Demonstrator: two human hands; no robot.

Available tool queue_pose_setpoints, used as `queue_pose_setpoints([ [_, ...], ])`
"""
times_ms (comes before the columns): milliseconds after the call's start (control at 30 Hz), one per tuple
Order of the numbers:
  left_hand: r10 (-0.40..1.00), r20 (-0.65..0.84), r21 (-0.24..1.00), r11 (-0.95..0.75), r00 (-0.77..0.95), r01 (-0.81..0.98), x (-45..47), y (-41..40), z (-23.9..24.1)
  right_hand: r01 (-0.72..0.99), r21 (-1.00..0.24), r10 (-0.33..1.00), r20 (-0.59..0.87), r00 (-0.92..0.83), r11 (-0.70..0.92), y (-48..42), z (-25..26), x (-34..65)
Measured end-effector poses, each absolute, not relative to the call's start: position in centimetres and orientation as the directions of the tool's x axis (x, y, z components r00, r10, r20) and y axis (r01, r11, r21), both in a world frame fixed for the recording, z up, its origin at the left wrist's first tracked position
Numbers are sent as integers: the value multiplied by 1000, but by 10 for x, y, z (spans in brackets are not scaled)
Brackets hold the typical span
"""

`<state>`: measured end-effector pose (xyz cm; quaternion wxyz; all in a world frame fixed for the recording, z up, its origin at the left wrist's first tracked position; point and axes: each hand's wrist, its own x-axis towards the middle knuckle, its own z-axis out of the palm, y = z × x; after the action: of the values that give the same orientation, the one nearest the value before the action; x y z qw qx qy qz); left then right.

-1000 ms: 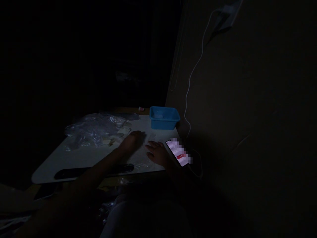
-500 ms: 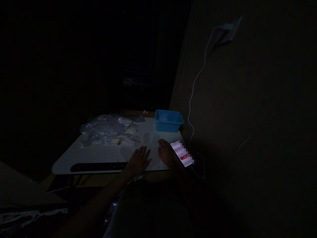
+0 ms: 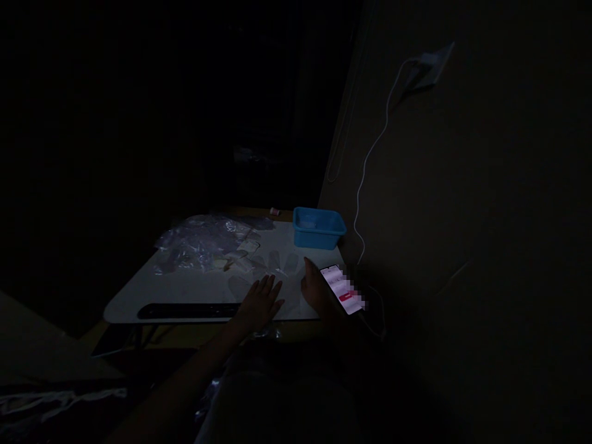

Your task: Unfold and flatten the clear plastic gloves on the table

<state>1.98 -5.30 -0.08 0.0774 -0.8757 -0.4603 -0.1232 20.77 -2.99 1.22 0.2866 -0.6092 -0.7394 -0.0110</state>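
The room is very dark. My left hand [image 3: 260, 302] lies flat on the white table [image 3: 185, 290] near its front edge, fingers stretched out and empty. My right hand [image 3: 315, 288] rests on the table just to the right of it, beside a lit phone [image 3: 343, 290]; its fingers are too dim to read. Several small clear plastic pieces [image 3: 277, 264] lie on the table just beyond both hands. A heap of clear plastic bags [image 3: 203, 243] lies further back on the left.
A blue plastic tub [image 3: 319, 227] stands at the table's far right corner by the wall. A white cable [image 3: 370, 160] runs down the wall from a plug [image 3: 428, 65] to the phone. A long dark strip [image 3: 185, 311] lies along the table's front edge.
My left hand has drawn back from the plastic bags toward the table's front edge and now lies flat. My view has shifted, so the table sits further right in the picture.
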Motion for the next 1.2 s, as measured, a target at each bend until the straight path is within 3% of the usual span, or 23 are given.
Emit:
queue_pose_setpoints([
  [200,801,271,-51,-543,535,838,20,-53,-2,829,-378,845,499,-192,412,-34,14,208],
  [400,799,270,-81,-537,537,840,21,-57,0,886,-356,861,501,-88,297,-30,11,207],
  [600,795,271,-101,-537,542,838,20,-57,-1,857,-345,853,489,-183,382,-34,14,207],
  [700,791,286,-96,-539,542,837,20,-57,-2,873,-363,877,462,-135,326,-35,13,207],
  [967,783,302,-100,-542,544,835,19,-57,-4,941,-260,860,507,-55,214,-29,9,206],
  [1200,792,271,-114,-538,547,835,21,-59,-1,871,-193,841,416,-345,452,-37,16,205],
])
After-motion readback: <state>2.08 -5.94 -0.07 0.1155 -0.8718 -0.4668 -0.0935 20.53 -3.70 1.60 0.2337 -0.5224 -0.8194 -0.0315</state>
